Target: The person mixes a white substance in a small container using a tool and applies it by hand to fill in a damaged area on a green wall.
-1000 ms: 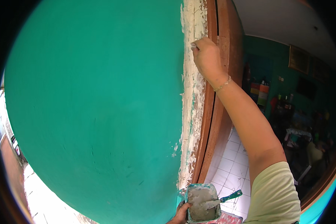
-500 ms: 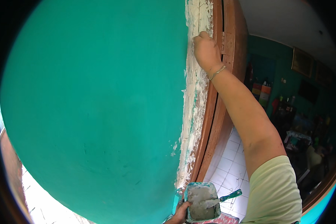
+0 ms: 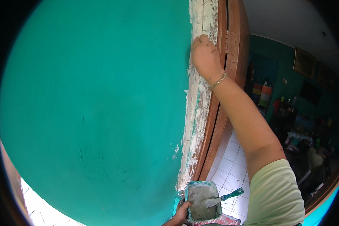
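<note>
My right hand (image 3: pixel 205 54) is raised, fingers curled against the rough off-white filler strip (image 3: pixel 188 132) beside the door frame; whatever they grip is hidden. Low in the view, my left hand (image 3: pixel 181 211) grips a plastic tub (image 3: pixel 202 214) of grey paste. Across that tub lies a putty knife (image 3: pixel 232 194), its blade in the paste and its teal handle sticking out rightward. A small metal piece with a hole (image 3: pixel 180 194) shows beside the tub's left side, mostly hidden.
The green wall (image 3: pixel 94 94) fills the left. A wooden frame and door (image 3: pixel 235 56) stand right of the strip. Beyond is a dim room with wall frames (image 3: pixel 304 62), coloured drawers (image 3: pixel 264 96) and furniture, above white floor tiles (image 3: pixel 229 169).
My right hand moved up along the strip, then slightly down and leftward, fingers still curled. The left hand and tub sit slightly higher in the picture, and the view has shifted a little.
</note>
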A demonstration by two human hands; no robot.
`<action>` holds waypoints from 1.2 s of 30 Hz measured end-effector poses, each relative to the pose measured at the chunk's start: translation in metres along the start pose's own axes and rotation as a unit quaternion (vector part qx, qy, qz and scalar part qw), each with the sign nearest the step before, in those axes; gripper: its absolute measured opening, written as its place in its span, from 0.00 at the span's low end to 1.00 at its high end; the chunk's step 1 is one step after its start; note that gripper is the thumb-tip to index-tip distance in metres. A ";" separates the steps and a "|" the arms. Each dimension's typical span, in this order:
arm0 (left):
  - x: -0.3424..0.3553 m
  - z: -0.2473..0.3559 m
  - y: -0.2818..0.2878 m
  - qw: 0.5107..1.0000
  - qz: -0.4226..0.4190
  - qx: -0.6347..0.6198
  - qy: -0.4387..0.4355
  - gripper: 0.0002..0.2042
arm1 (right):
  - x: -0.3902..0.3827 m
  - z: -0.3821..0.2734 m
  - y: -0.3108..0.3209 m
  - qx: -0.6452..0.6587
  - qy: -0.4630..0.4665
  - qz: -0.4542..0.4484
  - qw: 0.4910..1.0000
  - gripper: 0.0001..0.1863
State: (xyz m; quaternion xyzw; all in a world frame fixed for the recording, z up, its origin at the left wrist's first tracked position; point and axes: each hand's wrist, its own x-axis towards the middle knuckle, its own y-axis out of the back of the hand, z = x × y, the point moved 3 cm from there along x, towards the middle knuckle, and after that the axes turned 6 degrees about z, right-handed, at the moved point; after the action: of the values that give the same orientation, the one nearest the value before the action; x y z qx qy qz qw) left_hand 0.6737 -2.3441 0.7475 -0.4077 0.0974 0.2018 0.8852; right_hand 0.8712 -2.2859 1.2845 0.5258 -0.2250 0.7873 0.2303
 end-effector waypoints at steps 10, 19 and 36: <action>0.011 -0.006 0.013 1.000 0.006 -0.010 0.006 0.29 | 0.007 0.012 0.013 -0.016 0.076 0.041 0.996 0.02; 0.018 -0.015 0.014 1.000 0.006 -0.019 0.014 0.29 | 0.005 0.005 0.004 -0.008 0.006 0.095 0.995 0.00; -0.010 -0.004 -0.003 1.000 0.031 -0.006 0.003 0.30 | -0.008 0.003 0.006 -0.055 -0.023 0.066 0.996 0.07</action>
State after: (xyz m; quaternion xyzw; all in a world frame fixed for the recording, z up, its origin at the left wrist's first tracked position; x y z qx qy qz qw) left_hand 0.6657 -2.3513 0.7503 -0.4106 0.1116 0.2281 0.8758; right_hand 0.8724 -2.2939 1.2776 0.5144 -0.3070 0.7750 0.2013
